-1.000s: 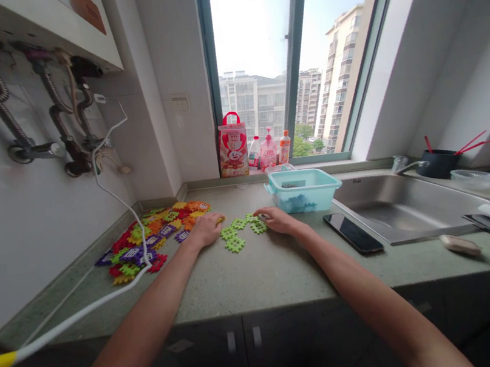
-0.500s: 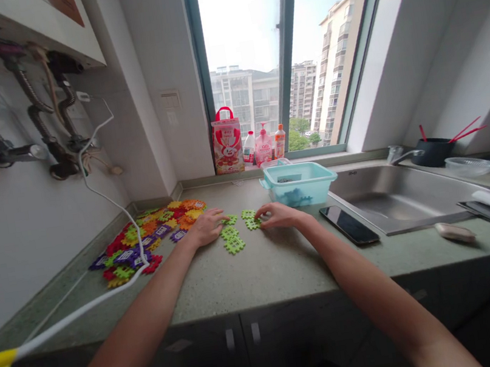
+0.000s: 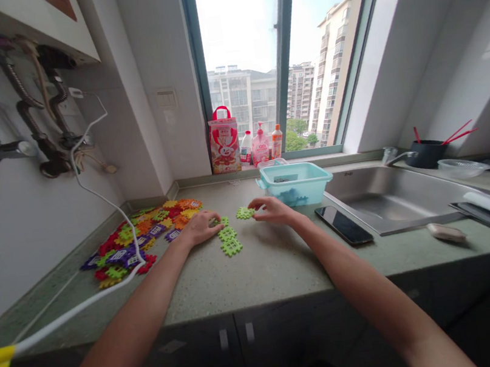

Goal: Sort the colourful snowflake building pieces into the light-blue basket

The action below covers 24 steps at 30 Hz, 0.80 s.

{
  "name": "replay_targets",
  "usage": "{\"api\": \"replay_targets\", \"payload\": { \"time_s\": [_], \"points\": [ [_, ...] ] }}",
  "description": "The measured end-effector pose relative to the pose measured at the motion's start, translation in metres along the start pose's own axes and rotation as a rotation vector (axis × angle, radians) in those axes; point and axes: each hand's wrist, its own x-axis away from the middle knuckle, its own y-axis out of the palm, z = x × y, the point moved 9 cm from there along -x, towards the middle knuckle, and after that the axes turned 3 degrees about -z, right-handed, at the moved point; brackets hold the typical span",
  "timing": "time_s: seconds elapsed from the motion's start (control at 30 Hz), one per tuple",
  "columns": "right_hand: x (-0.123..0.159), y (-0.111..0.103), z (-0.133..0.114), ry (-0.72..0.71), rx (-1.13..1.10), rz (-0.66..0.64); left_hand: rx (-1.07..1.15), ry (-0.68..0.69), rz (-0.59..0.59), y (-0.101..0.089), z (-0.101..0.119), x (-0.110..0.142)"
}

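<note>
Three bright-green toothed building pieces, with window-like cut-outs, form a column (image 3: 229,235) on the counter. My left hand (image 3: 202,227) is at the column's far end, its fingers and thumb curled around the edge of the top piece (image 3: 223,220) and partly covering it. To the right, my right hand (image 3: 271,211) pinches another green toothed piece (image 3: 244,213) between thumb and fingers, low over the counter. Whether a second piece lies under it I cannot tell. A gap separates this piece from the column.
A heap of coloured toothed pieces (image 3: 143,238) lies left, crossed by a white cable (image 3: 106,195). A turquoise tub (image 3: 303,184) stands behind my right hand. A phone (image 3: 343,225), sink (image 3: 394,198) and soap-like bar (image 3: 446,232) are right. Bottles and a bag (image 3: 225,146) line the sill.
Two green pieces showed by my right hand; now only one is visible, in its fingers. My left fingers have drawn in around the top piece. The view has shifted slightly.
</note>
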Motion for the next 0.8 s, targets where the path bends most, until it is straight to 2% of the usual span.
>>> {"api": "replay_targets", "payload": {
  "time_s": [0.07, 0.13, 0.17, 0.3, 0.37, 0.53, 0.63, 0.8],
  "points": [
    [-0.003, -0.011, 0.002, 0.002, 0.023, 0.179, 0.002, -0.008, 0.008, -0.001, 0.0, -0.001],
    [-0.006, -0.01, 0.007, 0.027, 0.093, 0.265, 0.009, -0.012, 0.026, -0.002, 0.001, -0.002],
    [-0.009, -0.004, 0.009, 0.042, 0.135, 0.253, 0.016, -0.014, 0.035, -0.002, 0.001, -0.002],
    [-0.016, 0.028, 0.02, 0.075, 0.278, 0.063, 0.044, -0.008, 0.054, -0.002, 0.001, -0.001],
    [-0.016, 0.034, 0.022, 0.074, 0.303, 0.034, 0.04, -0.018, 0.065, -0.003, 0.0, -0.001],
    [-0.016, 0.031, 0.021, 0.065, 0.312, 0.035, 0.086, -0.072, 0.153, -0.017, -0.001, 0.004],
    [-0.016, 0.028, 0.022, 0.083, 0.301, 0.038, 0.192, -0.014, 0.203, -0.026, 0.007, 0.009],
    [-0.01, 0.019, 0.027, 0.116, 0.263, 0.069, 0.297, 0.164, 0.023, -0.01, 0.03, 0.014]
  ]
}}
